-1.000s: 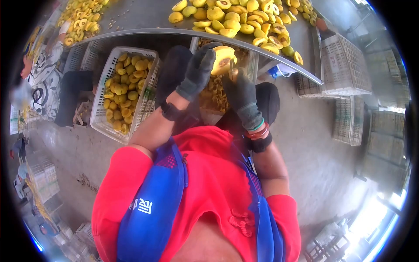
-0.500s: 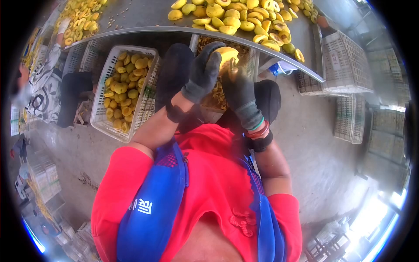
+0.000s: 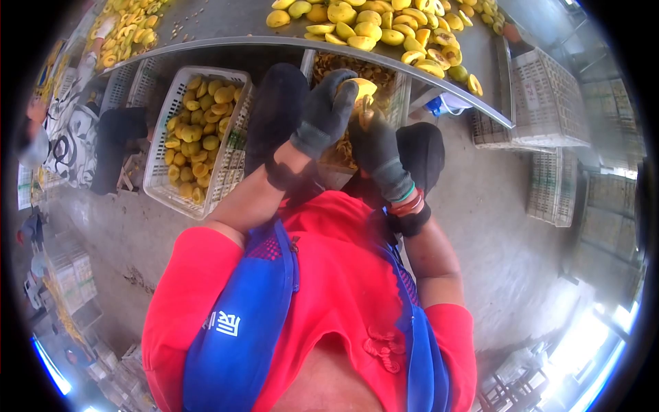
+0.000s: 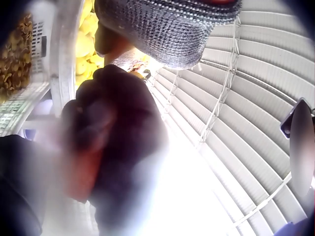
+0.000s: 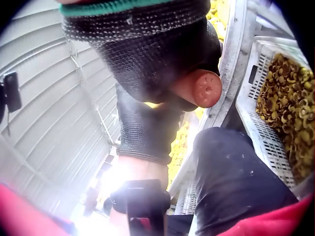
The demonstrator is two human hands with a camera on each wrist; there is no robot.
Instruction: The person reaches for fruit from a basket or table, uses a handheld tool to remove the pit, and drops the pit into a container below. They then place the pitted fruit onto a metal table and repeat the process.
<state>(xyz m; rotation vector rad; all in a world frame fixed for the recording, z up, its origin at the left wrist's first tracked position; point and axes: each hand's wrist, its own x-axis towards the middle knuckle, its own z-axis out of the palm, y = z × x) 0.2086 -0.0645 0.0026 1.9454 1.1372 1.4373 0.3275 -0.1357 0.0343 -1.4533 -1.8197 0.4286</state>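
Gripping the yellow fruit [image 3: 366, 88] between thumb and curled fingers, the left hand [image 3: 321, 113] presents it toward the right hand [image 3: 376, 147], whose fingers close round the reddish-brown handle [image 5: 207, 89] of a tool. Neither hand appears slack. The fruit sits just beside the right hand, over or near the crate [image 3: 399, 99] with brown scraps, below the edge of the metal table [image 3: 226, 22]. The working end is largely hidden; it is probably at the flesh, though contact cannot be confirmed.

Recommended practice: a firm but uncrushing hold, since soft flesh may bruise or slip. The left thumb is best set clear of the tool's path. Short strokes, led by the wrist and braced close to the fruit, should give better control than force. Wet gloves would warrant a firmer grip on the handle.
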